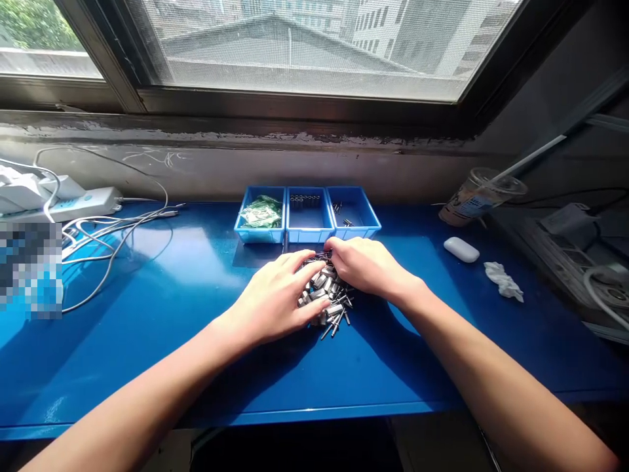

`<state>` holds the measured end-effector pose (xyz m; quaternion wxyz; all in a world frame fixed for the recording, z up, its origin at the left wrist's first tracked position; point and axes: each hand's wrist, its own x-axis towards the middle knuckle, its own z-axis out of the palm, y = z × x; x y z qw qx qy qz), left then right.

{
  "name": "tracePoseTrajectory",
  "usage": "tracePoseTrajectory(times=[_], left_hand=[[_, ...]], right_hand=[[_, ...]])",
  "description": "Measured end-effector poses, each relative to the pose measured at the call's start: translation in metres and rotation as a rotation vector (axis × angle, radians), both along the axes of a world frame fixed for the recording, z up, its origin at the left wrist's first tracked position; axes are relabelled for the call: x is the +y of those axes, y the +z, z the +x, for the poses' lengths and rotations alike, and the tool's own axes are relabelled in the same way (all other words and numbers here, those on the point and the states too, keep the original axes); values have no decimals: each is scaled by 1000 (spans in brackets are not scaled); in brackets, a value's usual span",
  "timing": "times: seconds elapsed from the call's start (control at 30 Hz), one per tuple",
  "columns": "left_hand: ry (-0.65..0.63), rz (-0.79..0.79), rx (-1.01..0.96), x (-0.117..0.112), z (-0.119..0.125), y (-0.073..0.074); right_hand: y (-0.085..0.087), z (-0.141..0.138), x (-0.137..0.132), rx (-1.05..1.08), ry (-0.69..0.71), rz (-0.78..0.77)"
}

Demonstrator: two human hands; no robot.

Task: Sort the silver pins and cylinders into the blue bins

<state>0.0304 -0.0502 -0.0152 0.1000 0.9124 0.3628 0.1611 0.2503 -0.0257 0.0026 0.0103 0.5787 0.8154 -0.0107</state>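
Observation:
A heap of small metal parts (pixel 325 285) lies on the blue table between my hands. It mixes short silvery hexagonal pieces with thin dark pins (pixel 337 322), which spill out at the near right. My left hand (pixel 275 295) rests against the heap's left side, fingers and thumb spread around it. At the far right edge of the heap, my right hand (pixel 363 263) has its fingers curled in among the parts; whatever is between the fingertips is hidden.
Behind the heap stand three joined blue bins: the left bin (pixel 259 238) with green packets, the middle bin (pixel 308 236) with dark ring-ended parts, the right bin (pixel 361 232) with a few pins. Cables (pixel 115 246) lie left; a cup (pixel 472 196), white case (pixel 460 250) and crumpled tissue (pixel 504 282) right.

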Motion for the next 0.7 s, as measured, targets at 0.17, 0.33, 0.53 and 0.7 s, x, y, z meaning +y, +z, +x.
tracePoseTrajectory(times=[0.17,0.33,0.53,0.7], left_hand=[[51,0,-106,3,0,4],[64,-35,-185,3,1,7],[68,-46,-207,6,1,4],[73,-52,-199,6,1,5]], right_hand=[[5,18,1,157,-70,-81],[2,32,1,307,-78,-134],[-1,38,4,371,-77,-161],[0,36,5,354,-138,-197]])
